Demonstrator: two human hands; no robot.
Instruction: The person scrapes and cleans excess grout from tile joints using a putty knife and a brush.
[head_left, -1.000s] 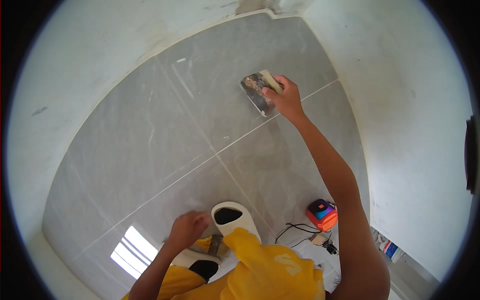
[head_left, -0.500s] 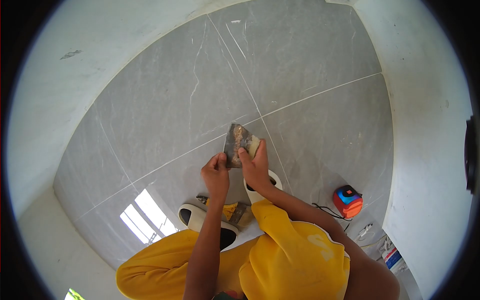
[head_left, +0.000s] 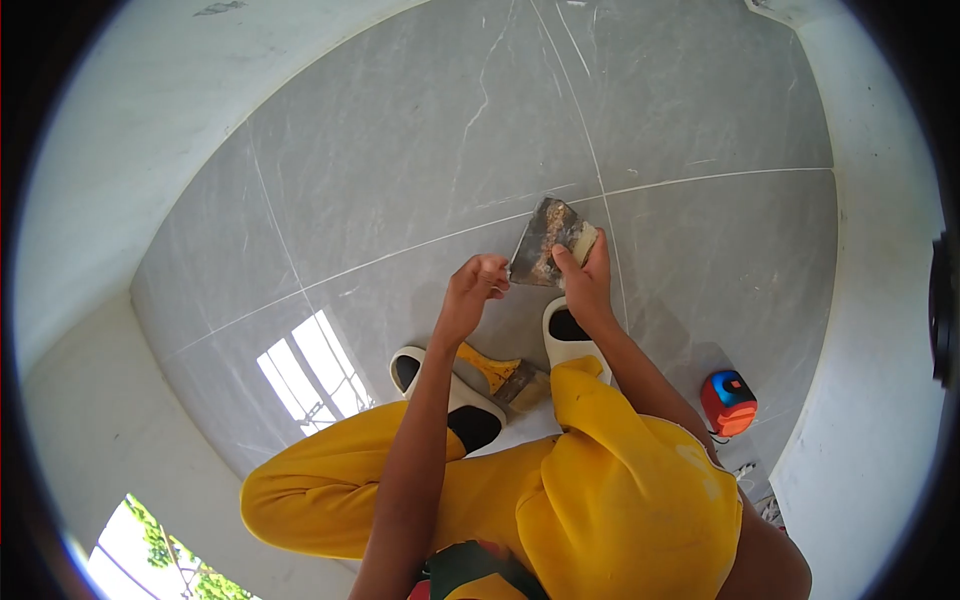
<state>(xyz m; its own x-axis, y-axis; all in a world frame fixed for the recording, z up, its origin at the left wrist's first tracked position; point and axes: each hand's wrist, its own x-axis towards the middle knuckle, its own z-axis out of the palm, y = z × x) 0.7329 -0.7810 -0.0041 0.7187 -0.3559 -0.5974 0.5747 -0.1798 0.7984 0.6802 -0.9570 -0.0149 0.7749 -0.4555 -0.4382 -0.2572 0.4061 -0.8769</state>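
Observation:
My right hand (head_left: 588, 283) grips a flat dark plate (head_left: 533, 252) at its pale yellowish side, thumb on top. The plate is roughly four-sided and has a strip of brown crust across its face. My left hand (head_left: 474, 290) is at the plate's left corner with its fingers curled together. I cannot tell what is between those fingertips. Below the hands, a putty knife (head_left: 492, 368) with a yellow handle lies on the floor, its wide, dirty blade pointing to the lower right.
Pale slippers with dark insoles, one at the left (head_left: 470, 420) and one at the right (head_left: 568, 325), flank the putty knife. A red and blue portable speaker (head_left: 729, 403) stands at the right on the grey tiled floor (head_left: 400, 180). Pale walls (head_left: 885, 300) border the floor.
The view has shifted, so the floor things appear displaced. My left fingers, earlier pinching the plate's lower left corner, are now curled just left of it. The right hand keeps its hold.

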